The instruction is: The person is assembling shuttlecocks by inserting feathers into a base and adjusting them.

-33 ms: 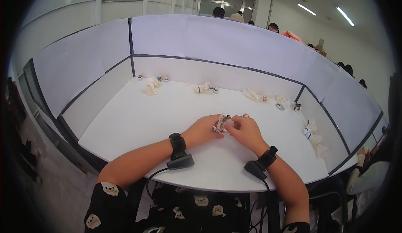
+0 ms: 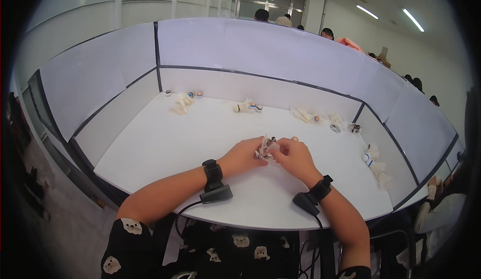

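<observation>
Over the middle of the white table (image 2: 225, 128), both hands meet at a ragged feather shuttlecock (image 2: 266, 148), whitish with some dark bits. My left hand (image 2: 243, 157) grips it from the left, fingers curled around its side. From the right, my right hand (image 2: 296, 160) pinches the feathers between thumb and forefinger. The fingers cover parts of it, and I cannot make out its cork end. Just beyond the right hand's knuckles lies a small round cork piece (image 2: 294, 138) with an orange ring.
Along the back lie loose feathers (image 2: 180, 105), round corks (image 2: 199, 94), a shuttlecock (image 2: 244, 105) and another feather skirt (image 2: 301, 113). Blue-banded shuttlecocks (image 2: 371, 152) rest at the right. Low white partitions (image 2: 260, 43) enclose the table. Wrist straps (image 2: 213, 175) trail cables. A person's arm (image 2: 431, 199) shows far right.
</observation>
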Demonstrator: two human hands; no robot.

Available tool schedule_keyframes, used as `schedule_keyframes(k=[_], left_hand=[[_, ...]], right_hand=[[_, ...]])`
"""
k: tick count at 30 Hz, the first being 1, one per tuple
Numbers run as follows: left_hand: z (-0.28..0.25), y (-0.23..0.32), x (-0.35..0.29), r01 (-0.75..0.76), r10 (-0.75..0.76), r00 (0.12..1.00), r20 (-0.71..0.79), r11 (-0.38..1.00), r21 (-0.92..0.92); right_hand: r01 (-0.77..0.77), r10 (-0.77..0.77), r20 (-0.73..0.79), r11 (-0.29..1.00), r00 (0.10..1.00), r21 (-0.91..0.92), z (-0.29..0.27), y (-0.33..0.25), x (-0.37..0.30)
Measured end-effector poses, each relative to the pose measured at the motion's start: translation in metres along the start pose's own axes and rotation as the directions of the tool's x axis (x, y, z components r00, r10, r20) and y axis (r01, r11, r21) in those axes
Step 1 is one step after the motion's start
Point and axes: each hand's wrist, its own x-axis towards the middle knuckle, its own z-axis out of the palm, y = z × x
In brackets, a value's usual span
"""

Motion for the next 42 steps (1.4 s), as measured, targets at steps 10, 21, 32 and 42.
schedule_keyframes(k=[10,21,32,42], left_hand=[[0.003,-0.013,0.003,0.07,-0.076,0.996,-0.055,0.992,-0.102],[0.012,-0.023,0.006,0.124,-0.149,0.987,-0.06,0.944,-0.306],[0.0,-0.008,0.006,0.209,-0.189,0.978,0.092,0.856,-0.473],[0.0,-0.006,0.008,0.209,-0.188,0.978,0.092,0.874,-0.439]], right_hand=[[-0.088,0.112,-0.065,0.953,0.992,0.291,-0.001,0.001,0.002],[-0.091,0.125,-0.059,0.911,0.99,0.403,0.002,0.005,0.0],[-0.099,0.105,0.015,0.861,0.994,0.498,0.006,0.009,0.0],[-0.175,0.104,0.146,0.733,0.984,0.657,0.014,0.021,0.0]])
